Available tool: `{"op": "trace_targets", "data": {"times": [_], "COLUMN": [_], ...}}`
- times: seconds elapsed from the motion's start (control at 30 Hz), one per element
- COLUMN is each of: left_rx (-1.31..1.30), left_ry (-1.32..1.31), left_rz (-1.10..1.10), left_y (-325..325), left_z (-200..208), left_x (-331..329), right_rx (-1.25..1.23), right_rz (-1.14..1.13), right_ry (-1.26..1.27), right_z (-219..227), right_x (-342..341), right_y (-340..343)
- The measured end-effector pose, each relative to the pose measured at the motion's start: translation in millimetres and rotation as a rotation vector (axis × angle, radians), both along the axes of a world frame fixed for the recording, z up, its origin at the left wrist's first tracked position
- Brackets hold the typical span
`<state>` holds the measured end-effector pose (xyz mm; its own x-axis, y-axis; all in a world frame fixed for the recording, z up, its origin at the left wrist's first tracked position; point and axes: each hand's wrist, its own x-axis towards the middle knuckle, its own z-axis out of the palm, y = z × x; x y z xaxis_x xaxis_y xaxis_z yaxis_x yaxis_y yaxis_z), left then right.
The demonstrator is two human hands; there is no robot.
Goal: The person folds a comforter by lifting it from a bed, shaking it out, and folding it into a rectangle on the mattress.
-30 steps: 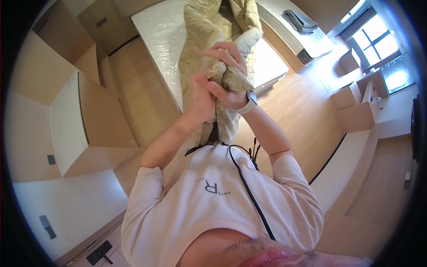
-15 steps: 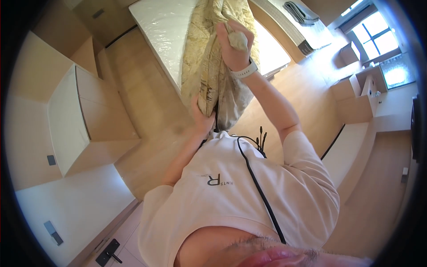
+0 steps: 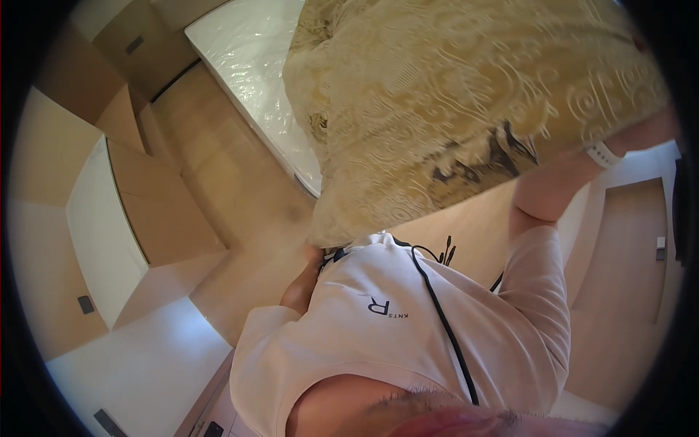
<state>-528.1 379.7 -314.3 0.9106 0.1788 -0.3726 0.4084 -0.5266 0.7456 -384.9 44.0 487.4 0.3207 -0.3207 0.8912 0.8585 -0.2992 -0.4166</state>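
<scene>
Right hand swings far outward, opening the quilt, which now spreads between both hands, its near edge slanting up rightward from the left hand, closer in. Fingers are hidden; I cannot tell either grip's state.

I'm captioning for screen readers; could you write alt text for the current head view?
Large yellowish patterned cloth spread before a person in a pale shirt, left hand at its lower corner, right hand near the picture's dim right edge. A plastic-covered mattress lies partly behind it.
</scene>
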Motion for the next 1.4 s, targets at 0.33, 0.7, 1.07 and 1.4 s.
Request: {"op": "trace_targets", "data": {"times": [0.33,0.7,1.07,1.4], "left_rx": [-1.116,0.130,-0.421,-0.064], "left_ry": [-0.741,-1.133,-0.659,-1.103], "left_rz": [0.366,0.213,0.705,0.017], "left_y": [127,169,162,55], "left_z": [247,513,236,484], "left_x": [133,78,51,195], "right_rx": [0.351,0.777,1.240,0.567], "right_rz": [0.059,0.045,-0.303,0.413], "right_ry": [0.249,0.382,0.681,0.647], "right_z": [-57,-290,-572,-287], "right_x": [-21,-157,-119,34], "right_y": [-240,-369,-351,-239]}}
